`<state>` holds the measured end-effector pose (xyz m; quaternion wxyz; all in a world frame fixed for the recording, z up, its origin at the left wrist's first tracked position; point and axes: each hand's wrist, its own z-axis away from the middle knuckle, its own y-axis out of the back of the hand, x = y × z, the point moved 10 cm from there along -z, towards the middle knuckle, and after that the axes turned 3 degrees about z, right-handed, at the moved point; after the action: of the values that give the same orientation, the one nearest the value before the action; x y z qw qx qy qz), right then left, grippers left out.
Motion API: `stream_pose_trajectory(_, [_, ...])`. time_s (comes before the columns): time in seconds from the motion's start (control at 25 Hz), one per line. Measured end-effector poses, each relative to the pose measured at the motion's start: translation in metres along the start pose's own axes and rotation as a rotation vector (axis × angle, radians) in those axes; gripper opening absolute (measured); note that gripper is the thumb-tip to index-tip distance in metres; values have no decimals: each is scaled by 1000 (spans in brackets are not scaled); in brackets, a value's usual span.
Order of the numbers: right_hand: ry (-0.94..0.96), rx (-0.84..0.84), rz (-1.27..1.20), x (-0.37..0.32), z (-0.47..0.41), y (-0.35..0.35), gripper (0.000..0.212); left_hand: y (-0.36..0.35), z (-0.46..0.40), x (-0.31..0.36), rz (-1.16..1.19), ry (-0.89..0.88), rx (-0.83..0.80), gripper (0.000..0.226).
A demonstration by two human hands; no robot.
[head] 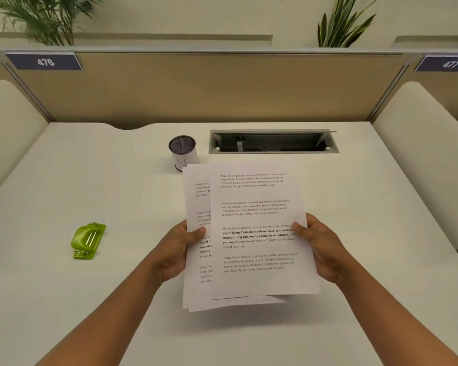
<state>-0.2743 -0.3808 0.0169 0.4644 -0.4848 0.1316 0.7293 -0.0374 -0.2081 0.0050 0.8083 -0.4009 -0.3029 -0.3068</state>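
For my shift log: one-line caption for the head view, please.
The left hand and right hand grip misaligned printed sheets over a white desk, green desk tool at left, mesh cup behind.

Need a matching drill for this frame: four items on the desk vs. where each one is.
Things:
1. printed sheets
2. green tool
3. mesh cup
4. cable hatch

Places:
A. set into the desk at the back
B. held between left hand and right hand
C. lying alone, far left
D. standing behind the sheets' top left corner

Pairs: 1-B, 2-C, 3-D, 4-A
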Motion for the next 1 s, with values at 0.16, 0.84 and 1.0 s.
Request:
stream_pose_trajectory(0.16, [33, -26, 12, -2, 1, -13, 36, -10, 2, 4, -49, -31, -22, 30])
stream_pose_trajectory(0.84, [460, 58, 298, -62, 20, -50, 29, -36, 24, 80, -292, -559, 237, 17])
stream_pose_trajectory(1.0, [434, 47, 323, -44, 18, -50, 36, -32, 24, 65, -266, -538, 260, 23])
